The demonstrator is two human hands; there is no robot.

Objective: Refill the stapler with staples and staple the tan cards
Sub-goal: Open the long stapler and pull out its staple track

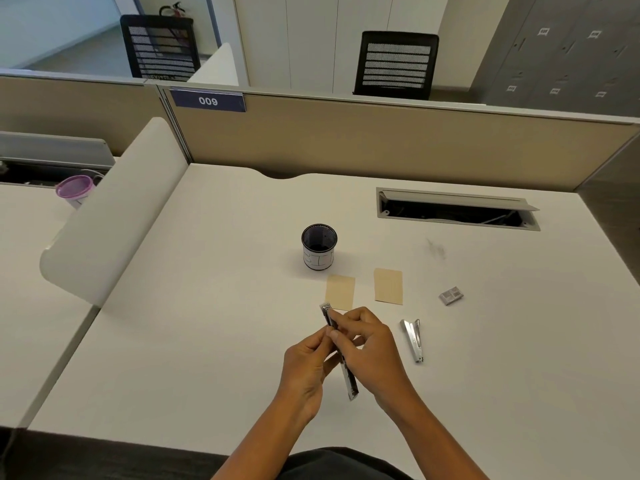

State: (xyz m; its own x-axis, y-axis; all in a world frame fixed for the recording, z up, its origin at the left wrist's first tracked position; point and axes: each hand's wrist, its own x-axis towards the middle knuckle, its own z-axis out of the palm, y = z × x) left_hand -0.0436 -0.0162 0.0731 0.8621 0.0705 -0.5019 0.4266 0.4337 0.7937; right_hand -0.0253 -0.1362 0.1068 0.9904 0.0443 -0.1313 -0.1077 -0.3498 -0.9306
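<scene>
Both hands hold a long, narrow metal stapler part (pixel 341 355) above the near middle of the smooth white desk (pixel 207 306). It is a thin silvery channel with a dark inside, tilted so one end points far-left and the other near-right. The left hand (pixel 306 362) pinches it from the left, fingers curled around its middle. The right hand (pixel 367 344) grips it from the right, thumb and fingers closed on the upper half.

Just right of the hands lies a second shiny metal stapler piece (pixel 412 339), tapered and flat on the desk. Farther right sits a small grey staple box (pixel 451 295).

Two flat, rectangular tan cards (pixel 363 289) lie side by side, apart, just beyond the hands. Behind them stands a round cup (pixel 319 247), dark inside, white outside.
</scene>
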